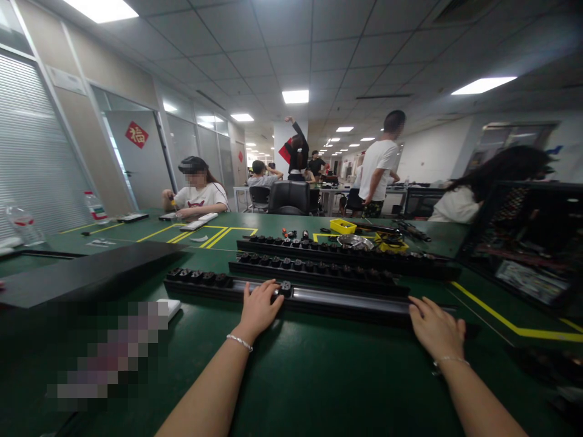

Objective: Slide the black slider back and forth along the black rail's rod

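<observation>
I have two hands in view, both bare, with one bracelet on each wrist. My left hand (260,306) is open, fingers spread and slightly bent over the near rail (350,299), their tips right at one lone socket (286,288). My right hand (438,331) lies over the same rail toward its right end; I cannot tell whether it is gripping or just resting.

I count six sockets on that rail: the lone one just right of my left fingertips, and a row of five (197,276) at the end left of that hand. Between my hands the track is smooth and shiny.

Beyond my hands lie two more rails, the middle rail (314,267) and the far rail (319,250), both lined with sockets too dark for me to count. Past those I see two yellow trays, one (342,226) left of the other (392,244).

Well to the left of my left hand is one black panel (91,267), with two bottles beyond it, one (95,207) farther than the other (25,224). One black case (523,243) stands beyond and right of my right hand.
</observation>
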The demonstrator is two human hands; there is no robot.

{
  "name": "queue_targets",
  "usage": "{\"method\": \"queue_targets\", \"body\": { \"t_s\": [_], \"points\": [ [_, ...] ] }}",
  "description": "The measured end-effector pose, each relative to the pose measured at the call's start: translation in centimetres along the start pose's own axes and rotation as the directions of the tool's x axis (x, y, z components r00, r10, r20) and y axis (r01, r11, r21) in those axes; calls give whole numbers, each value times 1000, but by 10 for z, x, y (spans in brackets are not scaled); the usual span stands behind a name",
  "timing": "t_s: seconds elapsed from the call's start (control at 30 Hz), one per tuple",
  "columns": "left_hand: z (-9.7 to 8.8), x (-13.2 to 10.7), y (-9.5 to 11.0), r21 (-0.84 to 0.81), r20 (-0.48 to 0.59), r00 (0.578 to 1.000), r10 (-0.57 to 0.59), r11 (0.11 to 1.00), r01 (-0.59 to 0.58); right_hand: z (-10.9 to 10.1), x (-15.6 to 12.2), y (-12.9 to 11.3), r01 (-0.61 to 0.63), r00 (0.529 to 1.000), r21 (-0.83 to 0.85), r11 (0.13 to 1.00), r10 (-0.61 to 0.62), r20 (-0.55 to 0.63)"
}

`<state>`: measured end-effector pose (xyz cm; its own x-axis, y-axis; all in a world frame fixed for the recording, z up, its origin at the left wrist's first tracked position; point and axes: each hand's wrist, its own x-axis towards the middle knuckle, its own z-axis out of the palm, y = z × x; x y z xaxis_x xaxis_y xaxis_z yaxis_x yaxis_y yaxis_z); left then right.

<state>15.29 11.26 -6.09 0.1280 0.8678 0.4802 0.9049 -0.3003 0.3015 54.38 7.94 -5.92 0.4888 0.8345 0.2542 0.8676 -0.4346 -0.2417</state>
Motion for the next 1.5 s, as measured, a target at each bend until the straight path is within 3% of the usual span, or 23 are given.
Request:
{"method": "queue_targets", "body": {
  "t_s": [0.3, 0.53, 1.5],
  "points": [
    [0, 0, 2, -2, -1, 1000, 11, 1000, -11, 2, 0, 2, 20, 999, 1, 1000, -20, -27],
    [3, -2, 6, -25, 38, 995, 95, 995, -94, 2, -1, 1, 19, 999, 3, 1000, -19, -32],
    [1, -1, 8, 9, 67, 994, 89, 996, -90, 1, -1, 1, 26, 999, 17, 1000, -25, -47]
  ]
}}
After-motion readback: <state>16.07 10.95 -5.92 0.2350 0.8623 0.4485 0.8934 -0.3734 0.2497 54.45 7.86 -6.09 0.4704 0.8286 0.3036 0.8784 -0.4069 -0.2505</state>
